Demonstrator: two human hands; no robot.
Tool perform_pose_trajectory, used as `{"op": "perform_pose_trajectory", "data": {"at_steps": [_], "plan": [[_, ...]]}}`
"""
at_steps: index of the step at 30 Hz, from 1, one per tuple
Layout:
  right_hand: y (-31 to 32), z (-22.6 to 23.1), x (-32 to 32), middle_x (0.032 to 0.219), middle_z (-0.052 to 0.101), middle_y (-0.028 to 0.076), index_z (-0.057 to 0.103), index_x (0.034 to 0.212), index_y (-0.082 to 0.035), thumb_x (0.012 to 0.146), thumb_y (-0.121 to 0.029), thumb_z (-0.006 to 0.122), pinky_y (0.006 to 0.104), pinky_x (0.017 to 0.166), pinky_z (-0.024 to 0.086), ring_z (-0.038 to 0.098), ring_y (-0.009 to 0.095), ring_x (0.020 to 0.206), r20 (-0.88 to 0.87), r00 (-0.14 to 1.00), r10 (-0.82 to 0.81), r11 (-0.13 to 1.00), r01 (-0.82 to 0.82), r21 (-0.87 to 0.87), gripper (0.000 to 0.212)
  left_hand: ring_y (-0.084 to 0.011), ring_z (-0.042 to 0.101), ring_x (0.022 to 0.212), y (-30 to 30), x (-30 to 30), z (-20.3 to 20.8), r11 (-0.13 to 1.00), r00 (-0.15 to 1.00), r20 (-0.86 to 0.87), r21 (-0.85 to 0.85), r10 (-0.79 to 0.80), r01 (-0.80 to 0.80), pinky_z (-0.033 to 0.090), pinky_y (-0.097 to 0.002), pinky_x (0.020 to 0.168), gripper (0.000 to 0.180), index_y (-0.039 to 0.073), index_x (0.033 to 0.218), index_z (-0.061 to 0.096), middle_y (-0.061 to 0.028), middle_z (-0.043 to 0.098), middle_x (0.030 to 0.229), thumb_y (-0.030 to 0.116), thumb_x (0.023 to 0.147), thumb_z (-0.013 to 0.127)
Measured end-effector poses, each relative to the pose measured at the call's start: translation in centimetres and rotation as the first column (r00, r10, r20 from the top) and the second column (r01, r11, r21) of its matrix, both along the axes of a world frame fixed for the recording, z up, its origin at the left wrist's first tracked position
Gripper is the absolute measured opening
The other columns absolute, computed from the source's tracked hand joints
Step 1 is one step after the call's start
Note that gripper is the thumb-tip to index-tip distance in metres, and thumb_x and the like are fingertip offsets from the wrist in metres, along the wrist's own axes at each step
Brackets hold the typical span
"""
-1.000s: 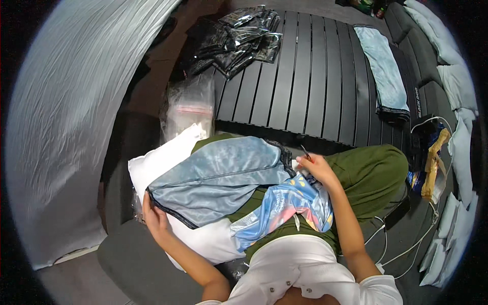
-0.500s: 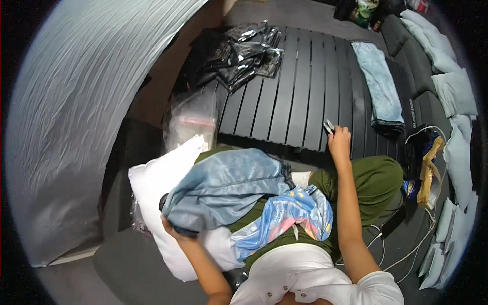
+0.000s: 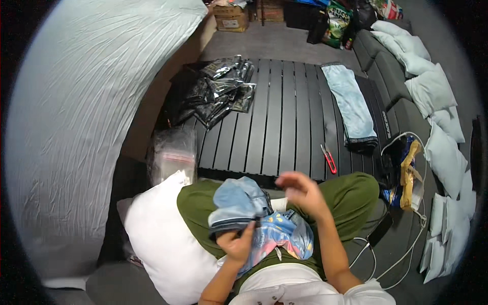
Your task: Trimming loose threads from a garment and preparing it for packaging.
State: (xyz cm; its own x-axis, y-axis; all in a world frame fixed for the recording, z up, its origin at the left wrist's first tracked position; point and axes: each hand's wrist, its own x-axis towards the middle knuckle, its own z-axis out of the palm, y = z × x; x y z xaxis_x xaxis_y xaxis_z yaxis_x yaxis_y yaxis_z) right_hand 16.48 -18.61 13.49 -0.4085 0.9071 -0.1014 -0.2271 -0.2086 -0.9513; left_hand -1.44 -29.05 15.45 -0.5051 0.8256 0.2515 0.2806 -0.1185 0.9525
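A faded-blue cloth garment point(image 3: 236, 198) with dark-trimmed edges is bunched above my lap. My left hand point(image 3: 237, 245) grips it by its dark band, fingers closed round the edge. My right hand point(image 3: 303, 194), slightly blurred, is raised just right of the cloth with its fingers apart and nothing in it. Below the garment, a shiny blue printed piece point(image 3: 284, 235) with pink and yellow patches lies across my lap. Red-handled thread snips point(image 3: 329, 158) rest on the black slatted table point(image 3: 279, 122), beyond my right hand.
Black shiny packets point(image 3: 221, 94) are heaped at the table's far left, with clear plastic bags point(image 3: 175, 155) nearer me. A folded light-blue cloth point(image 3: 351, 104) lies at the table's right. A white pillow point(image 3: 162, 244) sits by my left leg; white cables point(image 3: 412, 254) trail at right.
My right hand has let go of the snips, left them on the table and come back toward my lap. My left hand has brought the garment inward and bunched it. The view has shifted up.
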Motion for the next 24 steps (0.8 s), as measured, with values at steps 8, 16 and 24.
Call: {"op": "perform_pose_trajectory", "data": {"at_steps": [8,16,24], "plan": [[-2.0,2.5,-0.7,0.080,0.060,0.007,0.055,0.094,0.004,0.070,0.003,0.051,0.0207,0.070,0.042,0.052,0.007,0.075,0.167,0.980,-0.110,0.969,0.068,0.238,0.024,-0.0274,0.055,0.078,2.9,2.5,2.6,0.923,0.823,-0.478,0.060,-0.307,0.379,0.044,-0.0332,0.068,0.031,0.004,0.093,0.062,-0.0129,0.057,0.086,0.014,0.065,0.070],[-2.6,5.2,2.4,0.052,0.045,0.002,0.055,0.069,0.003,0.079,-0.024,0.060,0.0218,0.045,0.031,0.039,0.007,0.047,0.092,0.968,0.235,0.934,-0.251,0.255,0.030,-0.0169,0.044,0.095,5.1,-0.8,0.4,0.939,0.694,-0.632,-0.230,-0.345,0.257,0.038,-0.0294,0.079,0.041,0.008,0.103,0.054,-0.0067,0.053,0.098,-0.001,0.063,0.058],[-3.4,7.3,4.6,0.078,0.062,0.012,0.060,0.077,0.003,0.066,0.005,0.045,0.0295,0.071,0.046,0.059,0.021,0.075,0.352,0.919,-0.178,0.872,-0.018,0.489,0.019,-0.0046,0.051,0.067,6.5,2.4,0.0,0.734,0.719,0.487,-0.208,-0.495,0.646,0.041,-0.0185,0.061,0.027,0.006,0.104,0.055,-0.0001,0.057,0.076,0.003,0.078,0.051]]}}
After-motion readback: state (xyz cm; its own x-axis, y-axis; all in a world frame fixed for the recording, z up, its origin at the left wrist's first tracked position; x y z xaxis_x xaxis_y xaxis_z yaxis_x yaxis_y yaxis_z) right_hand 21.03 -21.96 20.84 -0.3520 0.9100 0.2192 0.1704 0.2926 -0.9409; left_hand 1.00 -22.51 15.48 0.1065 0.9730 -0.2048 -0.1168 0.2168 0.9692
